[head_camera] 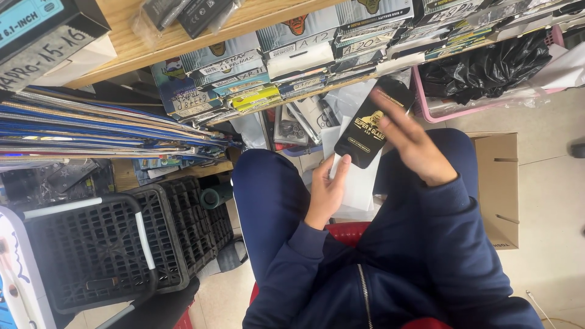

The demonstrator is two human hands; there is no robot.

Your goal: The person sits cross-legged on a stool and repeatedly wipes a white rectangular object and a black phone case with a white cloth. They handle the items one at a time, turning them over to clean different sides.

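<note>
Beside the person's lap, to its left, stands a black slatted plastic crate [103, 244] with a white-and-black handle bar across its mouth; its inside is dark, and what lies in it cannot be told. Right of the lap sits an open brown cardboard box [498, 189], seen from its flap side, contents hidden. Beyond the lap a pink basket [426, 100] holds a crumpled black plastic bag [487, 67]. Above the lap, between the hands, is a flat black packet [373, 125], long and narrow with rounded corners and yellow print. It is tilted, its lower end at the left hand [326, 192], which pinches white sheets [359, 183] behind it. The right hand [414, 143] lies on its upper right edge with fingers spread and blurred.
</note>
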